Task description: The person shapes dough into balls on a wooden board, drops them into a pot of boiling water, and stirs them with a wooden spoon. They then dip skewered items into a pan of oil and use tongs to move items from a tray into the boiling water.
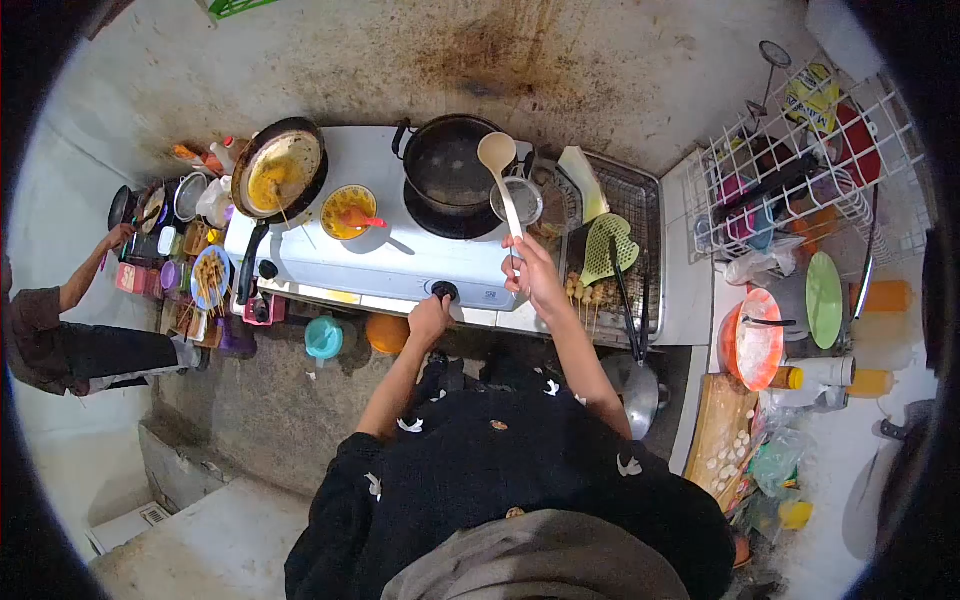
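Observation:
With my left hand (431, 318) I grip the black stove knob (444, 291) on the front of the white gas stove (370, 270). My right hand (537, 275) is closed around the handle of a pale ladle (497, 154), held up with its bowl near the right rim of a black wok (452, 160). The wok sits on the right burner, and its inside looks dark. Beside it stands a bowl (343, 228) of yellow mixture with an orange spoon (362, 219) in it. On the left burner a tilted frying pan (285, 165) holds some yellow food.
Right of the stove, a wire rack tray (648, 240) bears skewers (585, 293), a green slotted spatula (606, 250) and black tongs (628, 300). A white wire basket (800, 165) hangs at the right wall. Another person (60, 310) stands at the left, near a plate of skewers (210, 278).

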